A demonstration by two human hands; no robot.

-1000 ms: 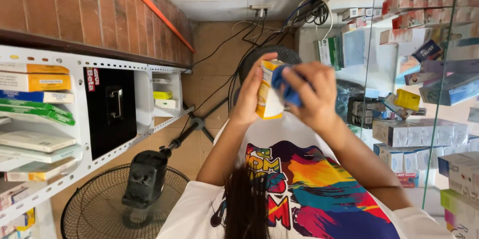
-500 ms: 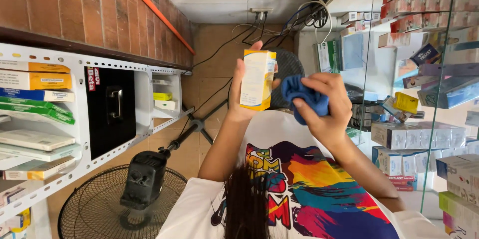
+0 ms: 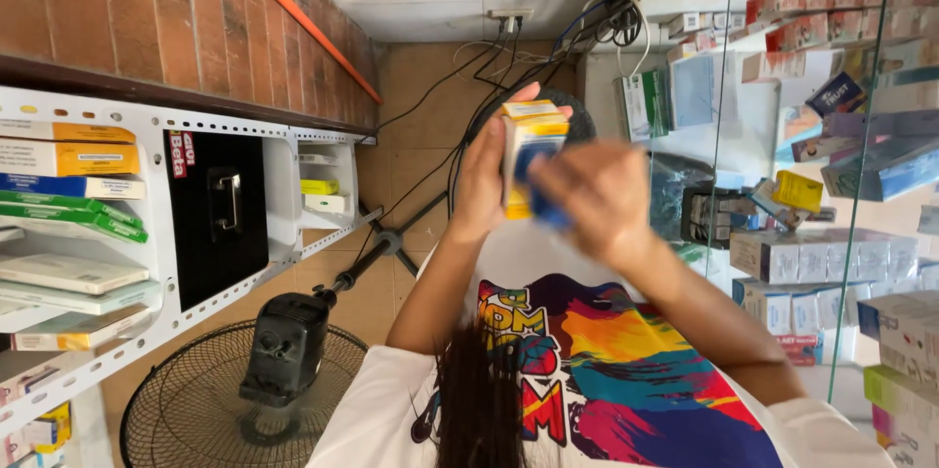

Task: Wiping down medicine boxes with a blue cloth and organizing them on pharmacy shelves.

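Closest to me, my left hand is wrapped around one small yellow-and-white carton, thumb on one side and fingers on the other, holding it upright in front of my chest. My right hand is blurred. It looks loosely closed over one blue cloth that presses on the carton's lower front, though I cannot tell how tight that hold is. I judge the wiping to be midway: the cloth is on the carton, and the carton is not on any shelf. I cannot tell how much of it is clean. Below my arms stands one floor fan. On my left, one white metal rack holds flat cartons and one black box with a handle. On my right, glass shelves hold more cartons than I can count. Farthest off, one power strip sits among cables.
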